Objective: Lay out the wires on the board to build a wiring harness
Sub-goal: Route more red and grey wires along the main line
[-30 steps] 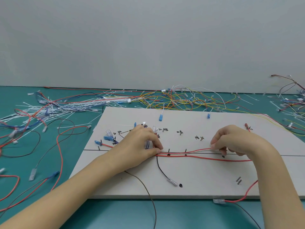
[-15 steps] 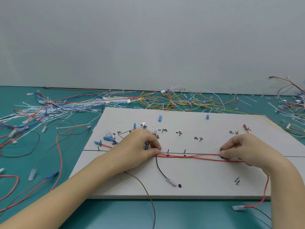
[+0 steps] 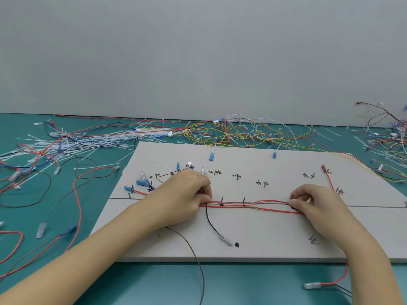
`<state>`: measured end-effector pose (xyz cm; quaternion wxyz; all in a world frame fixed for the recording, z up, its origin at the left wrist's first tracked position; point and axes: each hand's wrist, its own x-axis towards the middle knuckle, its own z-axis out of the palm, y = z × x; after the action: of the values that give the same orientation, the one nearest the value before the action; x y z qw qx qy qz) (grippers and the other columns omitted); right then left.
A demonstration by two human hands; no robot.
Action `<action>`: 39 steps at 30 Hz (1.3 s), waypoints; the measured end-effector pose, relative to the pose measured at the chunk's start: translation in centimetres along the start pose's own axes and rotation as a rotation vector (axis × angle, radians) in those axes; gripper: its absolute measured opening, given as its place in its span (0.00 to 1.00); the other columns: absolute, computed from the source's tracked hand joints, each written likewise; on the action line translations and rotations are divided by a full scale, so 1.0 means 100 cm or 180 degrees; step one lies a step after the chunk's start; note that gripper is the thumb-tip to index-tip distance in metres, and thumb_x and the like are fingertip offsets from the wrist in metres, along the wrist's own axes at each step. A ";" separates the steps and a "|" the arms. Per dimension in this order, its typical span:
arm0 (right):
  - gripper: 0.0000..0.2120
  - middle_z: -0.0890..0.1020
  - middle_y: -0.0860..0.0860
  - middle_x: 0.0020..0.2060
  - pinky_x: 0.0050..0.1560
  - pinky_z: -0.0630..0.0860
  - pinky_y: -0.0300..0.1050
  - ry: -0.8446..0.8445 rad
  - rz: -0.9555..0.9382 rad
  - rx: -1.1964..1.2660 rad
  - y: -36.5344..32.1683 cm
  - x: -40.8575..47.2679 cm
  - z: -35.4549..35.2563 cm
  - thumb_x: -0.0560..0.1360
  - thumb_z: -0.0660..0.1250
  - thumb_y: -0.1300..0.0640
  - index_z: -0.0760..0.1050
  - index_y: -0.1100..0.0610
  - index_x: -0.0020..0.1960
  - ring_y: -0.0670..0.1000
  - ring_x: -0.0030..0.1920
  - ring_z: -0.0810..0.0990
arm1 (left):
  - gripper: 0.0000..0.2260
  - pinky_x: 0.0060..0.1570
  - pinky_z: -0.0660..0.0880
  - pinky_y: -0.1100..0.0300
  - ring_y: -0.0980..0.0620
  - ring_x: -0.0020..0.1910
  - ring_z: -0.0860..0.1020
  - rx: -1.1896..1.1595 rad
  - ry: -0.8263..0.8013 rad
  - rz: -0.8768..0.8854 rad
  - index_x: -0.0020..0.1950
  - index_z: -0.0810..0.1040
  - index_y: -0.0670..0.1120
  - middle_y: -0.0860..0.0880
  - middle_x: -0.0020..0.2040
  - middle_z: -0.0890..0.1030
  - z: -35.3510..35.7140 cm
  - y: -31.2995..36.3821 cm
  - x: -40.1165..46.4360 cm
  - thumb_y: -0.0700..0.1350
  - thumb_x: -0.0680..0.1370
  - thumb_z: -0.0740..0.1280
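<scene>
**Red wires drawn straight along the board's centre line**

Two hands on the pale board point(image 3: 275, 249), lying on the green table point(image 3: 110, 280) at the centre of the frame. Left hand point(image 3: 187, 194) at centre-left, fingers curled down and pinching the red wires point(image 3: 253, 205) against the board where they meet the drawn black line. Right hand point(image 3: 312, 201) at centre-right, thumb and forefinger pinching the other end of the same run, right at the line.

Compared with a second ago: right hand further toward the right of the frame, and the red wires, then bowed and spread apart, now close together and nearly straight between the two hands, passing the two short pins near the middle. Red tail with its clear terminal point(image 3: 311, 285), earlier at the board's near edge, now off the board, on the table at lower right. Left hand much as before.

Meaning for the task, as a judgement: slack taken out of the trunk, so this stretch looks close to laid; next step probably seating the wires at the right-hand mark and routing the loose tail.

Black wire point(image 3: 211, 223) dropping from the left hand toward the lower middle of the board, ending in a clear terminal beside a black dot. Blue connectors point(image 3: 141, 182) clustered at the board's upper left, handwritten marks across its upper half. Loose wires and white cable ties point(image 3: 72, 142) heaped across the table at upper left and along the far edge.
</scene>
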<state>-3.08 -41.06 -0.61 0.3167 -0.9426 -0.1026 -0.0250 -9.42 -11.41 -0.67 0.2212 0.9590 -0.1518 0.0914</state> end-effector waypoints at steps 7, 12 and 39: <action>0.08 0.78 0.47 0.36 0.33 0.63 0.37 0.0116 -0.0137 -0.0020 0.000 -0.003 0.003 0.75 0.70 0.62 0.77 0.52 0.39 0.43 0.32 0.71 | 0.04 0.48 0.69 0.64 0.59 0.44 0.71 0.0019 0.0002 -0.0047 0.44 0.80 0.50 0.57 0.42 0.79 -0.003 0.001 0.001 0.42 0.76 0.68; 0.06 0.78 0.46 0.37 0.34 0.64 0.35 -0.0020 -0.0315 0.0063 -0.014 -0.001 0.017 0.76 0.69 0.60 0.77 0.52 0.41 0.42 0.33 0.71 | 0.05 0.42 0.73 0.67 0.62 0.40 0.77 -0.0071 -0.0097 -0.0420 0.39 0.82 0.51 0.57 0.38 0.82 -0.019 -0.010 -0.008 0.42 0.72 0.71; 0.04 0.81 0.47 0.35 0.36 0.68 0.32 -0.0522 -0.0649 0.0284 -0.054 0.013 0.040 0.74 0.72 0.57 0.81 0.49 0.42 0.39 0.33 0.74 | 0.07 0.35 0.75 0.60 0.59 0.32 0.76 0.0327 -0.0178 -0.1220 0.30 0.79 0.51 0.59 0.29 0.79 -0.058 -0.046 -0.013 0.42 0.68 0.68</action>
<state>-3.00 -34.18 -0.48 0.3447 -0.9112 -0.2244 0.0247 -9.77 -4.48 2.34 0.1810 0.9825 0.0324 0.0285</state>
